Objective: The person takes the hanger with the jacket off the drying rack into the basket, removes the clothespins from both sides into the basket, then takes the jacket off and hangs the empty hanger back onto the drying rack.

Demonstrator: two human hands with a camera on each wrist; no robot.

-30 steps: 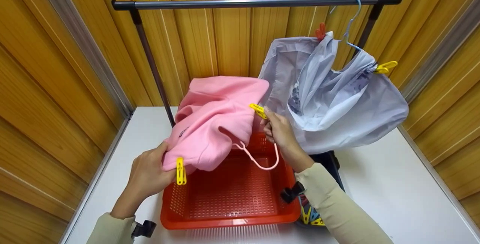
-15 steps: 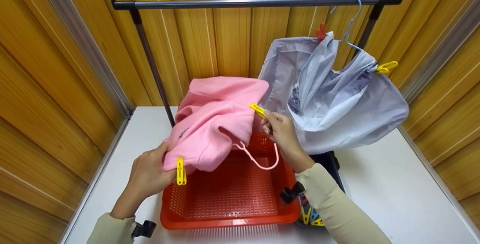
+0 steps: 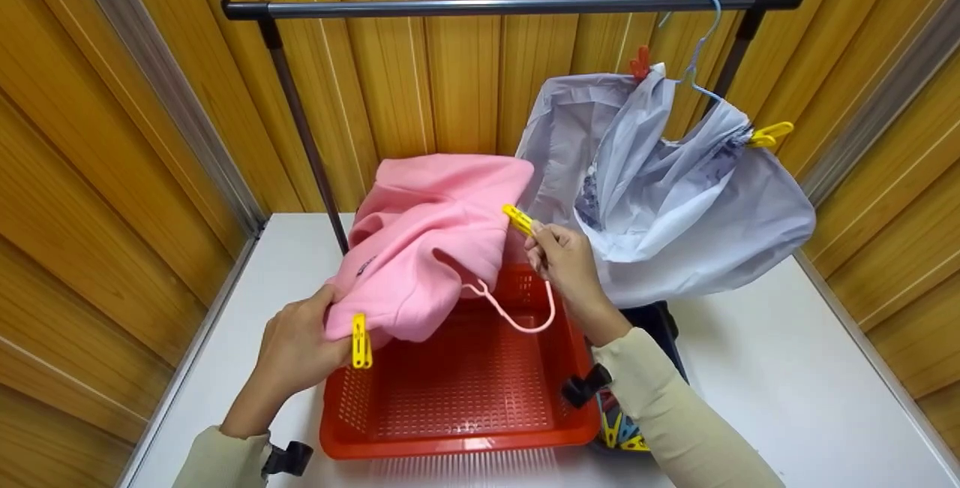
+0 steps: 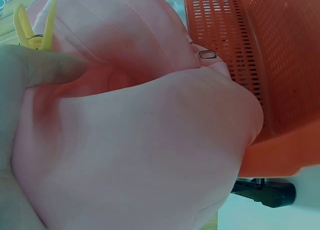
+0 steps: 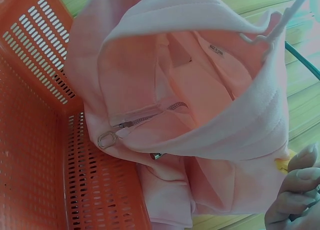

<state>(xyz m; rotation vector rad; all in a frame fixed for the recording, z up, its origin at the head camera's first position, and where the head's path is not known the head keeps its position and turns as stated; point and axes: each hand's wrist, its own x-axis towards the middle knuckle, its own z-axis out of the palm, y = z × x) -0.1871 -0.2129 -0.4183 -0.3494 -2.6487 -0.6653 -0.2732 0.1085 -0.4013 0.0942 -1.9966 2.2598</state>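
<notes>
A pink garment (image 3: 435, 248) with a zipper and a metal pull is held up over the red basket, its waist opening showing in the right wrist view. My left hand (image 3: 300, 341) grips its left corner, thumb on top, next to a yellow clothespin (image 3: 361, 341) clipped there. At the opposite edge, my right hand (image 3: 562, 259) pinches a second yellow clothespin (image 3: 517, 219), whose tip is right at the cloth. A pink hanger's hook (image 3: 529, 329) sticks out from the garment's opening; the rest of the hanger is hidden inside.
Below is the red basket (image 3: 461, 444) on a white table (image 3: 780, 383). A dark bin with several coloured clothespins (image 3: 626, 432) stands beside it, partly behind the right arm. A grey-white cloth (image 3: 675, 210) hangs by a blue hanger (image 3: 701, 45) from the rack bar (image 3: 480, 6).
The clothespin in my right hand has shifted very slightly right against the garment's edge. My left hand keeps its grip and has hardly moved.
</notes>
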